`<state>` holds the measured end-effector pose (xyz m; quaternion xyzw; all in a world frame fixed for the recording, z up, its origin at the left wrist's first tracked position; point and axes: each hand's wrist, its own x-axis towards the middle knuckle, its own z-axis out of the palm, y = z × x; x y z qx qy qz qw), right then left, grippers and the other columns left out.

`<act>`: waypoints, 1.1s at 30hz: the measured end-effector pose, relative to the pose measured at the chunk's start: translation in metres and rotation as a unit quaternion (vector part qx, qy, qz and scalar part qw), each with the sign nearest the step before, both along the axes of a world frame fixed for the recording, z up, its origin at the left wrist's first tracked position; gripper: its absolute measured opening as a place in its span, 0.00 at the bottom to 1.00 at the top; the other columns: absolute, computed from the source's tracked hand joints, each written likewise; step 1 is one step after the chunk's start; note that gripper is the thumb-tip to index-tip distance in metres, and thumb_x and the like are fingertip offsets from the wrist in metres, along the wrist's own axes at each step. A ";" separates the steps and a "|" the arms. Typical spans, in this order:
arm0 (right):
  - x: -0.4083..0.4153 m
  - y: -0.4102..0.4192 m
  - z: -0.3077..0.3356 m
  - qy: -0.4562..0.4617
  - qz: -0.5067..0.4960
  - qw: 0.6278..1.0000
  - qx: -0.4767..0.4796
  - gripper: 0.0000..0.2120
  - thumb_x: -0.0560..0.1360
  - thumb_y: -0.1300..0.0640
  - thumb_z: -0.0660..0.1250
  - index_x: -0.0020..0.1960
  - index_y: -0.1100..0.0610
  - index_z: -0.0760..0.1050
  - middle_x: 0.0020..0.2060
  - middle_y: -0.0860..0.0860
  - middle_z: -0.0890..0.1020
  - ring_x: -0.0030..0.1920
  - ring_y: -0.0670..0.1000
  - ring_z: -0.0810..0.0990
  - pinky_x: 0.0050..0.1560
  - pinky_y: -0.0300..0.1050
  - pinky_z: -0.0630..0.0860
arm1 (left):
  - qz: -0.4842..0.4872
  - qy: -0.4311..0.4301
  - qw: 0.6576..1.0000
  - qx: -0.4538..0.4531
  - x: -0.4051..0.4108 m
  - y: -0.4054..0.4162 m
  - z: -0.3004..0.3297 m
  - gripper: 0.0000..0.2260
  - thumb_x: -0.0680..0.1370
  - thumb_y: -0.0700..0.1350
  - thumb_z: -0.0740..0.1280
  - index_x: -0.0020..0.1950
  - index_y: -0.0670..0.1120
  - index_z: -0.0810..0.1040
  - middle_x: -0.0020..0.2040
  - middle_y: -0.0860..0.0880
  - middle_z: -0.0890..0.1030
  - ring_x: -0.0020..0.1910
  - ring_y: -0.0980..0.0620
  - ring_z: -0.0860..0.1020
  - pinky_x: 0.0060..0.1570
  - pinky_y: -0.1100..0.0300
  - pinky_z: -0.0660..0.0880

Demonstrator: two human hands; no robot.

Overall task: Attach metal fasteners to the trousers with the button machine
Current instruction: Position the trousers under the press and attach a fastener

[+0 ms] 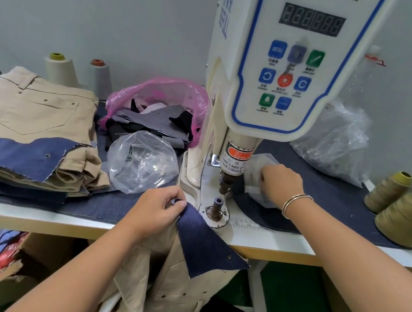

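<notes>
While the fastener is not yet sitting on the die, these are the risks that are showing:

Left hand: the left hand (159,209) is pinching the corner of a dark blue denim scrap (205,241) lying over the beige cotton trousers (176,288); the trousers are hanging off the front edge of the white surface (280,244), just beside the small metal lower die (216,207) of the white servo button machine (285,59).

Right hand: the right hand (278,183) is reaching into a small clear plastic bag (259,176) just behind the machine's brown punch head (226,184); its fingers are curling inside the bag, and I cannot tell whether they are holding a fastener.

Finger risk: both hands are working close to the punch and die, so a press triggered now would probably be catching a fingertip.

Slip risk: most of the trousers' weight is hanging below the edge, so a loosening pinch would likely be letting the cloth slide away from the die.

Placement risk: the denim corner is lying beside the die rather than over it, so a fastener set now would probably be landing off its mark.

Spill risk: the soft bag is sagging under the reaching hand, so fasteners may be scattering over the dark blue cloth mat (328,205) toward the right edge.
</notes>
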<state>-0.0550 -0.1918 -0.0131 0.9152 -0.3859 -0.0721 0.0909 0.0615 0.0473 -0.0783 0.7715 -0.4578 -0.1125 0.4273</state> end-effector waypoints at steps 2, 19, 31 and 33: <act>-0.006 -0.005 -0.005 -0.044 0.024 0.998 -0.029 0.11 0.78 0.60 0.58 0.55 0.55 0.78 0.49 0.54 0.79 0.51 0.58 0.79 0.46 0.47 0.72 | 0.000 0.001 1.000 0.002 0.000 -0.001 0.001 0.09 0.77 0.41 0.65 0.37 0.50 0.75 0.35 0.53 0.78 0.37 0.58 0.74 0.40 0.65 0.68; -0.044 0.084 -0.009 -0.531 -0.113 0.653 0.528 0.06 0.75 0.56 0.68 0.42 0.57 0.77 0.23 0.45 0.71 0.20 0.42 0.64 0.21 0.33 0.61 | 0.006 0.015 1.000 0.009 -0.001 -0.001 0.000 0.08 0.77 0.42 0.65 0.38 0.49 0.75 0.36 0.52 0.78 0.38 0.57 0.74 0.41 0.65 0.69; -0.032 0.112 -0.016 -0.492 -0.195 0.369 0.764 0.10 0.67 0.60 0.70 0.46 0.61 0.74 0.22 0.48 0.69 0.18 0.43 0.62 0.15 0.34 0.58 | 0.004 0.011 1.000 0.008 0.001 -0.001 0.000 0.07 0.77 0.42 0.65 0.39 0.48 0.76 0.37 0.52 0.79 0.39 0.56 0.75 0.42 0.64 0.69; -0.032 0.112 -0.017 -0.486 -0.215 0.326 0.782 0.06 0.71 0.59 0.68 0.46 0.61 0.75 0.22 0.48 0.68 0.17 0.43 0.62 0.15 0.35 0.59 | 0.005 0.010 1.000 0.006 0.001 0.000 0.000 0.07 0.77 0.42 0.65 0.39 0.48 0.76 0.37 0.51 0.79 0.38 0.56 0.74 0.41 0.64 0.69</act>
